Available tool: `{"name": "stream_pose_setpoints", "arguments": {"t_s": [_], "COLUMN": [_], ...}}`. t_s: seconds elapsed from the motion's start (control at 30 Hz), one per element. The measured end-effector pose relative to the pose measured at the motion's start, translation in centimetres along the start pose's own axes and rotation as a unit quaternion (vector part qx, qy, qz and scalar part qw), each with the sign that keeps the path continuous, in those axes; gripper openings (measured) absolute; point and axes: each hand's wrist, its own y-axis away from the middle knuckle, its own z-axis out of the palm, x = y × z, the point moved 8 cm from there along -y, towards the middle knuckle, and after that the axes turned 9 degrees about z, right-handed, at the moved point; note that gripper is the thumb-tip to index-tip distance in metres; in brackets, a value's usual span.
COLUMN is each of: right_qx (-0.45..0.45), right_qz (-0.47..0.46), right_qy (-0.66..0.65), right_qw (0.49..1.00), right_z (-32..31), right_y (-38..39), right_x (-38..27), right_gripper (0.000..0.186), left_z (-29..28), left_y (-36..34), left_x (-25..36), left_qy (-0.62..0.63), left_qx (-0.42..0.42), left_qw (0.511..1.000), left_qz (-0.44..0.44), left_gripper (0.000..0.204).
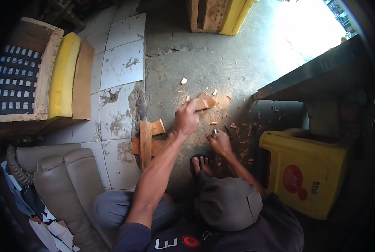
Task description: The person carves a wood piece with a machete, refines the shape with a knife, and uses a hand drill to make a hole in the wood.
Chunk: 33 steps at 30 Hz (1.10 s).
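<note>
My left hand [186,119] is closed around a short block of wood [206,101], held tilted low over the floor. Below and to its right, my right hand [220,142] is curled shut around a small tool with a shiny metal end [215,132]; its kind is hard to make out. Pale wood chips [233,125] and sawdust lie scattered around both hands. Beside my left forearm, several wooden pieces [145,145] rest crossed over one another on the floor. A sandalled foot [202,165] is just below my right hand.
A yellow plastic crate [307,174] stands at the right, under a dark bench top [317,67]. At the upper left is a wooden seat frame [40,94] with black webbing and yellow foam [64,75]. Brown padded cushions [70,180] lie lower left. A grey cap [227,203] fills the lower middle.
</note>
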Motion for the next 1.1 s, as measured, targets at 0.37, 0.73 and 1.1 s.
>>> {"name": "stream_pose_setpoints", "arguments": {"t_s": [0.37,0.73,1.1], "right_qx": [-0.375,0.133,-0.251], "right_qz": [0.075,-0.194,0.081], "right_qy": [-0.318,-0.398,-0.269], "right_qw": [0.868,0.887,0.926], "right_z": [3.1,-11.0,3.7], "right_y": [-1.9,4.1,-3.2], "right_x": [4.4,-4.3,7.0], "right_gripper": [0.033,0.018,0.033], "left_z": [-4.0,-2.9,-1.9], "left_y": [0.9,0.7,1.8], "left_x": [-0.7,-0.3,0.1], "left_qy": [0.047,-0.006,0.061], "left_qx": [0.052,0.077,0.051], "left_qw": [0.997,0.996,0.996], "left_qz": [0.022,-0.047,0.048], "left_gripper": [0.042,0.041,0.039]}}
